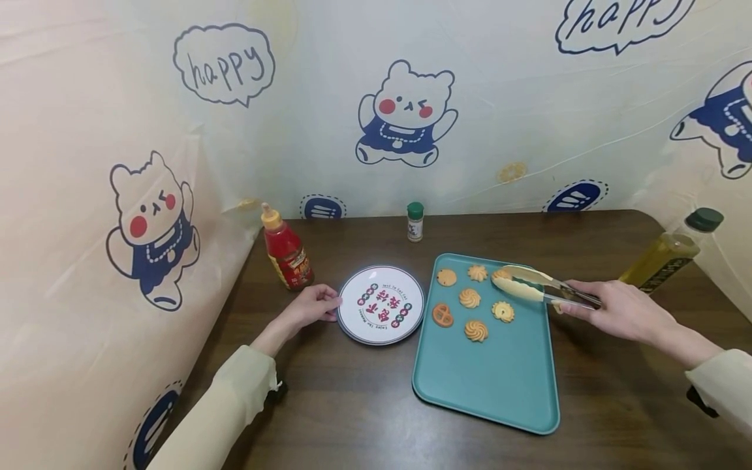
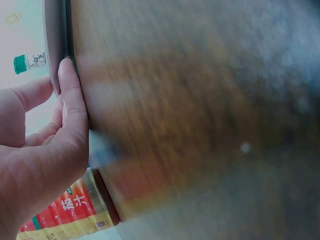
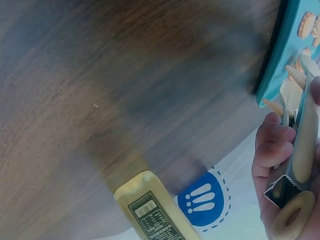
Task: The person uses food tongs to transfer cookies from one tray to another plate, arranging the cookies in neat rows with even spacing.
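Observation:
At its left rim, a round white plate point(image 1: 376, 275) with red and blue print is pinched between the thumb and fingers of my left hand point(image 1: 310, 305); the left wrist view shows the thumb above the rim and fingers beneath. My right hand point(image 1: 624, 313) grips metal tongs point(image 1: 552, 291) with cream tips. The tong tips stand over the upper right of a teal tray point(image 1: 487, 385), around or beside a cookie point(image 1: 501, 274) that they partly hide. Several other cookies, among them a swirl cookie point(image 1: 469, 298) and a pretzel-shaped one point(image 1: 442, 315), lie on the tray's far half.
Behind my left hand stands a red sauce bottle point(image 1: 289, 258) with a yellow cap. A small green-capped shaker point(image 1: 415, 223) is at the table's back edge. An oil bottle point(image 1: 664, 258) stands beyond my right hand. Printed cloth point(image 1: 317, 130) hangs around the brown table point(image 1: 346, 405).

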Tool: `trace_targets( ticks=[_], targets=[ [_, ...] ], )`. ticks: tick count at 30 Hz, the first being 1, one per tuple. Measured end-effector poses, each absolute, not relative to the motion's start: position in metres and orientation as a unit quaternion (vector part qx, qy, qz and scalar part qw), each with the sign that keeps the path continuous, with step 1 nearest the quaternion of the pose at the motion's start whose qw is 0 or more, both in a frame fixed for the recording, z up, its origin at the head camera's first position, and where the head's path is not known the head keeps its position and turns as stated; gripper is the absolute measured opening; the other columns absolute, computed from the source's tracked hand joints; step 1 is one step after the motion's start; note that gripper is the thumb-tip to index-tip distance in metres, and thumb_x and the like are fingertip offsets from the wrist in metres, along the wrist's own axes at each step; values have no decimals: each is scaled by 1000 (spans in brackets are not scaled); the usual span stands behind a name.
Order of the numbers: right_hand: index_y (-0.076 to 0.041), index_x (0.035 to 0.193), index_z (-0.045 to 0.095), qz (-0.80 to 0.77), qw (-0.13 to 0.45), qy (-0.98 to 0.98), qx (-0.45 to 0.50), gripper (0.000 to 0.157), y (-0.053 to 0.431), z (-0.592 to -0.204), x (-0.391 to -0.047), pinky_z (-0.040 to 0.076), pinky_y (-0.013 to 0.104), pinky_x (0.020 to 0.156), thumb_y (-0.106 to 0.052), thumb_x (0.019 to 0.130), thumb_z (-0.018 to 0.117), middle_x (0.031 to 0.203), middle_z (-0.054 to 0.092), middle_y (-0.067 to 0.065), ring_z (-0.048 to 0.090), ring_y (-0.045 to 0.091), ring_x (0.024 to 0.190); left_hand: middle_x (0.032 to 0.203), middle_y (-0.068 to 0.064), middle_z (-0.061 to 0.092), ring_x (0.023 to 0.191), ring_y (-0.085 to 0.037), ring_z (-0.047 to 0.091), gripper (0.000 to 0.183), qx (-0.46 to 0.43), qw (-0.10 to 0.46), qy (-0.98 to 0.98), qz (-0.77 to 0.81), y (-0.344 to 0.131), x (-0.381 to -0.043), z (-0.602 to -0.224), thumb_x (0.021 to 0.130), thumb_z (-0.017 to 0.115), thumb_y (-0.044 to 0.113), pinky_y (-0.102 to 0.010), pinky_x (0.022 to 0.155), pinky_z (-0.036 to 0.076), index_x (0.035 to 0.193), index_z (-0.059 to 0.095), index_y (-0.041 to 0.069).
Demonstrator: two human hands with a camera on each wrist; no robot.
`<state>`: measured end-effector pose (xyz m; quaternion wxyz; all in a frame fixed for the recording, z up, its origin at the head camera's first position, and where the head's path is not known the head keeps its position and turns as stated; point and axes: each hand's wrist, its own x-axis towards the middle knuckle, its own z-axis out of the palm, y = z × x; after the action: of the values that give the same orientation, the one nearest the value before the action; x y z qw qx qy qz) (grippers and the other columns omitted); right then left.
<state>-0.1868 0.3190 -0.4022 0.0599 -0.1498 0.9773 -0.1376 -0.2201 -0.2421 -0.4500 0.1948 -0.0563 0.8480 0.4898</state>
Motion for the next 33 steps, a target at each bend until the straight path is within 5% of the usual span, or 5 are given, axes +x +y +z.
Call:
trace_targets(
  ticks=[22, 29, 33],
  targets=[
    [-3, 142, 54, -156, 23, 971, -181, 72, 277, -385, -204, 27, 30, 45, -58, 96, 57, 59, 36, -1, 35, 14, 49, 108, -16, 62, 91, -24, 68, 35, -54, 189, 855, 480, -239, -217, -444, 99, 64, 22, -34, 85, 58, 124, 55, -1],
    [-3, 140, 56, -160, 20, 965, -207, 70, 260, -381, -211, 32, 30, 50, -57, 95, 58, 71, 55, 1, 48, 15, 62, 109, -17, 61, 91, -23, 67, 35, -53, 190, 854, 482, -239, -218, -447, 100, 63, 22, -34, 84, 58, 124, 55, -1],
    [-4, 141, 55, -165, 34, 962, -213, 72, 250, -380, -214, 30, 31, 48, -59, 95, 57, 62, 43, -2, 43, 14, 56, 106, -17, 61, 88, -22, 67, 33, -51, 187, 853, 485, -239, -218, -448, 100, 63, 20, -34, 82, 59, 122, 55, -3]
  ],
)
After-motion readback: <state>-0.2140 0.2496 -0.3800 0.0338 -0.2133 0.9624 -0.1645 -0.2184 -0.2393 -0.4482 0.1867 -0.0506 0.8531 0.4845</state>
